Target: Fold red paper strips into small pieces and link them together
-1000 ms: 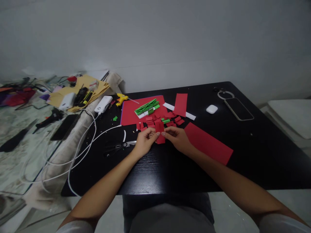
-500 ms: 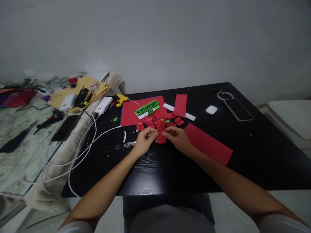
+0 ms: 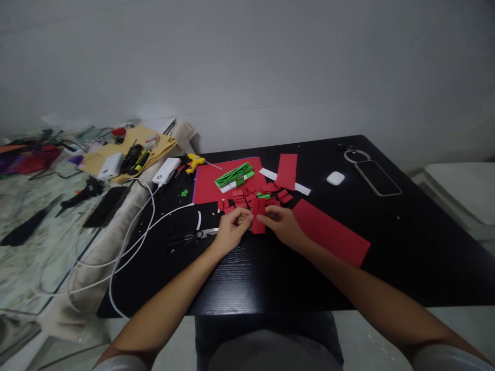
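A narrow folded strip of red paper (image 3: pixel 258 222) is held upright between my two hands over the black table. My left hand (image 3: pixel 232 226) pinches its left edge with thumb and fingers. On the right edge, my right hand (image 3: pixel 281 223) pinches it the same way. Just behind the hands lies a pile of small folded red paper pieces (image 3: pixel 238 196), with a few green pieces (image 3: pixel 264 196) among them. Folded green paper (image 3: pixel 234 174) rests on a large red sheet (image 3: pixel 204 188). Scissors (image 3: pixel 197 234) with black handles lie left of my left hand.
Right of my hands is a red paper sheet (image 3: pixel 332 232); a smaller red piece (image 3: pixel 286 171) overlaps a white strip (image 3: pixel 303 188). A yellow glue gun (image 3: pixel 195 162), a white power bank (image 3: pixel 166 170) and white cables (image 3: pixel 144 234) are at left. A white case (image 3: pixel 335 178) and phone (image 3: pixel 378 178) lie right.
The red strip has shifted slightly to the right between my fingers, and its lower part lies flatter to view. Both hands keep their pinch. The whole view has tilted up a little.
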### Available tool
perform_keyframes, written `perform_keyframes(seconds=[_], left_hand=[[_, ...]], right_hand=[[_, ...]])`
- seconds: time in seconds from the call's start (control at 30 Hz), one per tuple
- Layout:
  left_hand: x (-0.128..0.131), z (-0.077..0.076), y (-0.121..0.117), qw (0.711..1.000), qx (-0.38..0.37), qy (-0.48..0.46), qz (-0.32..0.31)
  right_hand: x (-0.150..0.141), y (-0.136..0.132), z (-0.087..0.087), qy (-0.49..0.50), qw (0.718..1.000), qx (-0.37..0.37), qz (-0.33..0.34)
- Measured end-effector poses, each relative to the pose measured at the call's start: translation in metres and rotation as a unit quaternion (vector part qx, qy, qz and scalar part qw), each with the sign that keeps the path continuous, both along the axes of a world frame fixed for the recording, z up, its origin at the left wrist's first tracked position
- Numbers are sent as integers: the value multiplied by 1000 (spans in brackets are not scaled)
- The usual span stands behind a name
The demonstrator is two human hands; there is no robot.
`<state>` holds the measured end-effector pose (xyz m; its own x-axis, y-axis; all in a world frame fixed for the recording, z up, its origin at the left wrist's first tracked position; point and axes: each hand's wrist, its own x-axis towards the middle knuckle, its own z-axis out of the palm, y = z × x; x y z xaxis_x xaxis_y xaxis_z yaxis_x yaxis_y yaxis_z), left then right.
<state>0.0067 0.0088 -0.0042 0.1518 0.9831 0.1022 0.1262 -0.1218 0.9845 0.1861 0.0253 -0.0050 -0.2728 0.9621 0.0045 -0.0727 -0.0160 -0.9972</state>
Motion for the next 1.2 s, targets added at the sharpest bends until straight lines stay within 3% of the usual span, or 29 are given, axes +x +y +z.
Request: perform_keyframes(seconds=[0.5,0.67,0.9,1.07,1.2], left_hand=[[1,-4,0,1000,-1,-21,15],[-1,1,1,999,20,0,27],[-6,-1,5,993,86,48,60],[-3,-3,1,999,14,-16,34],[-1,0,0,998,21,-41,34]], right_hand=[[-2,0,0,-7,1000,0,-22],[0,2,1,-18,999,6,-28],[1,2,3,-52,994,69,-68],[1,-2,4,3,1000,3,-25],[1,-1,1,38,999,16,-32]])
